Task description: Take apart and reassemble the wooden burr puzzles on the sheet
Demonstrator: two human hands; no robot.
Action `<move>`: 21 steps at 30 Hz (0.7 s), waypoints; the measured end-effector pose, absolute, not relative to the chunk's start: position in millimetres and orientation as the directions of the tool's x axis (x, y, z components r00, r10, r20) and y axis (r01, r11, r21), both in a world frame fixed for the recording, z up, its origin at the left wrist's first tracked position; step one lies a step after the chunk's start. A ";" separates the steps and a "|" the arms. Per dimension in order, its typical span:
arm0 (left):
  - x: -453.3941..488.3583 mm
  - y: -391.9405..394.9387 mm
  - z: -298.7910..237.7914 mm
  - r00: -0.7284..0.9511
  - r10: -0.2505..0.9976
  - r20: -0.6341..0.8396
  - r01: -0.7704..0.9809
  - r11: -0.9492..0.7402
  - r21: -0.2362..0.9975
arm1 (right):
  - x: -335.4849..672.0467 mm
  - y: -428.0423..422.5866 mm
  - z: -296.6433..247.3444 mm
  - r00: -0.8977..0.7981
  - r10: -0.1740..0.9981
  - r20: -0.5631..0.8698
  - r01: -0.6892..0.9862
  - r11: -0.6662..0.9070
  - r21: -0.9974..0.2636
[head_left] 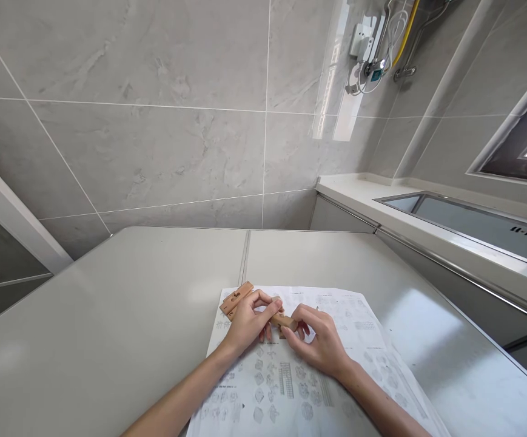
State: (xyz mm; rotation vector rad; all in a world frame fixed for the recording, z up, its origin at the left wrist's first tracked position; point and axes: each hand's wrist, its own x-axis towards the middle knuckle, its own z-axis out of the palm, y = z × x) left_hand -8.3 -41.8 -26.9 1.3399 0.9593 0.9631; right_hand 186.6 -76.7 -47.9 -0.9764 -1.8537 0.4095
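Between my two hands is a small wooden piece, held above a printed sheet covered with small line drawings. My left hand has its thumb and fingers closed on the left end of the piece. At its other end my right hand pinches with thumb and forefinger. Beyond my left hand, at the sheet's upper left corner, lie notched wooden pieces with dark marks on them. My fingers partly cover the held piece, and its full shape is hidden.
The sheet lies on a pale table with a seam down its middle. A tiled wall stands behind it. To the right runs a white counter with a glass-topped hob or panel. A socket with cables is on the wall.
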 end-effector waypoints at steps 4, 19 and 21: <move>-8.4 -40.5 -27.6 0.290 0.957 -0.005 -0.025 0.013 1.000 | 186.5 -78.4 -46.4 -0.226 0.785 0.576 0.455 0.608 -0.650; -7.5 -41.9 -23.3 0.215 0.975 0.058 0.098 -0.080 0.992 | 195.9 -66.3 -34.2 0.036 0.969 0.246 0.069 0.243 -0.968; -5.6 -43.1 -23.9 0.215 0.974 0.068 0.145 -0.101 0.984 | 198.7 -62.1 -34.8 0.065 0.987 0.145 0.026 0.144 -0.989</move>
